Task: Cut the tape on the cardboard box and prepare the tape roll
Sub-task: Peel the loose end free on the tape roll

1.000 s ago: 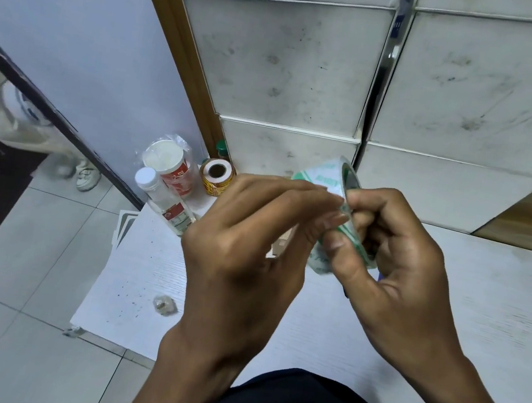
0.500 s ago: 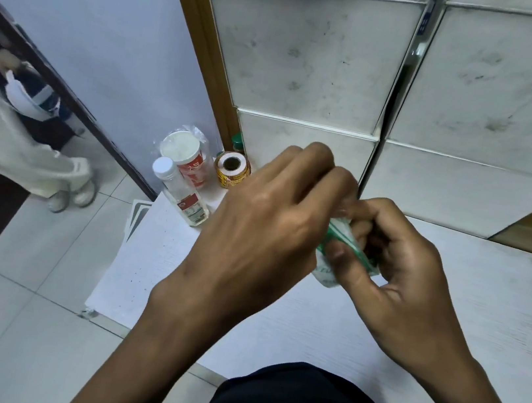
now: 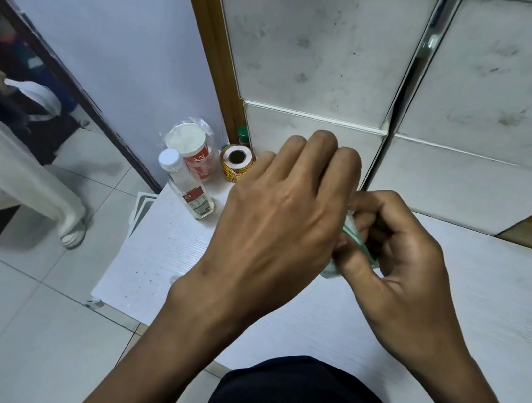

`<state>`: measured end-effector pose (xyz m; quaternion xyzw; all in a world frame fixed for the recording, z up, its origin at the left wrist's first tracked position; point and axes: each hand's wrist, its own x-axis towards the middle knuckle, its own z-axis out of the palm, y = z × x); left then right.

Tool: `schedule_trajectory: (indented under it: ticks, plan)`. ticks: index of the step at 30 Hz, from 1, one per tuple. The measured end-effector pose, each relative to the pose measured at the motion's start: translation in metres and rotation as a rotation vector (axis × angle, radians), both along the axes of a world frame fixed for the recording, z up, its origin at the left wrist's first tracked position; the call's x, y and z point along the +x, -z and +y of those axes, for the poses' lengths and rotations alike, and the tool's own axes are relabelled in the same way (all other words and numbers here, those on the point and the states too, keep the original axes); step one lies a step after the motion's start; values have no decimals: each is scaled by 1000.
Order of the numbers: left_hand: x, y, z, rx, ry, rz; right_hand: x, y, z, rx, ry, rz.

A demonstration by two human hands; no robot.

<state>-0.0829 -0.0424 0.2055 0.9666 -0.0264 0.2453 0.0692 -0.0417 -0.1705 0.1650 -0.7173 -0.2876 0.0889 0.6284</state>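
Both my hands meet over the white table (image 3: 501,305) around a green-and-white tape roll (image 3: 354,237). Only a thin green edge and a pale lower corner of the roll show between the fingers. My right hand (image 3: 400,266) holds the roll, thumb pressed on its near side. My left hand (image 3: 283,217) lies over the roll from the left, back of the hand up, fingers curled on the roll's far side. No cardboard box is in view.
At the table's far left corner stand a white-lidded jar (image 3: 191,150), a clear bottle (image 3: 187,186) and a yellow-and-red label roll (image 3: 236,162). Tiled wall panels rise behind. A person in light clothes (image 3: 12,177) walks on the floor at left.
My left hand has turned over and now covers most of the tape roll, which showed its printed side a second ago. The person at left has stepped closer.
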Motion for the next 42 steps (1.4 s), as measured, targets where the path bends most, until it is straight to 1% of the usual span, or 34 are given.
schedule_trajectory:
  ticks: [3,6,8,11,14,17,20,23,26,29,34,38,42]
  plan:
    - [2,4,0,16,-13,-39,1,-1,1,7,2,4]
    - [2,7,0,-20,-10,-87,1,-1,1,28,-3,25]
    - [0,10,2,-91,11,-122,2,0,1,42,6,50]
    - [-3,12,11,-243,83,-213,4,-1,0,36,12,38]
    - [-4,13,18,-332,123,-277,4,0,-1,46,10,36]
    - [-6,10,18,-430,123,-271,5,1,-1,51,18,39]
    - [-5,4,20,-501,114,-170,5,3,-2,17,14,14]
    - [-2,0,22,-462,111,-99,5,3,-4,-11,17,-11]
    - [1,-1,20,-335,148,-66,5,3,-5,-8,-3,-5]
    - [4,-1,17,-264,179,-46,5,2,-6,1,-2,-13]
    - [7,-1,10,-127,145,23,5,0,-5,12,1,-28]
    - [9,-3,7,-99,126,5,5,0,-4,60,6,16]
    - [9,-5,8,-84,175,-55,7,-1,-4,88,7,30]
